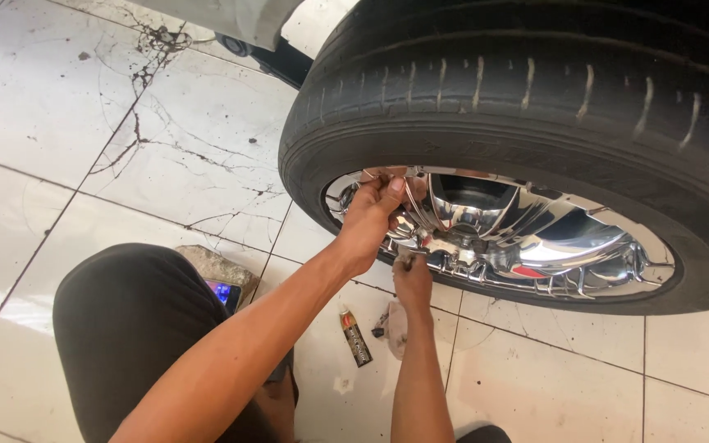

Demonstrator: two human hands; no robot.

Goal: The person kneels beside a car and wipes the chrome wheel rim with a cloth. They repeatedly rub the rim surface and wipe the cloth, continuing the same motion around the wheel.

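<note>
Left hand stretched forward on a long arm, grip clenched on the upper left edge of the chrome rim, thumb over its lip. Right hand raised below it, grip pinched against the rim's lower spokes, on what cannot be told. Rim seated in the black tire; small tube and rag on the tiled floor beneath.

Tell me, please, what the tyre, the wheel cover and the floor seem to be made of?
The tyre looks like black rubber, matte, with moulded tread grooves. The wheel cover that the left hand and right hand touch has a mirror chrome finish with bright reflections; whether metal or plated plastic is unclear. The floor appears to be glossy white ceramic tile, cracked and stained.
</note>
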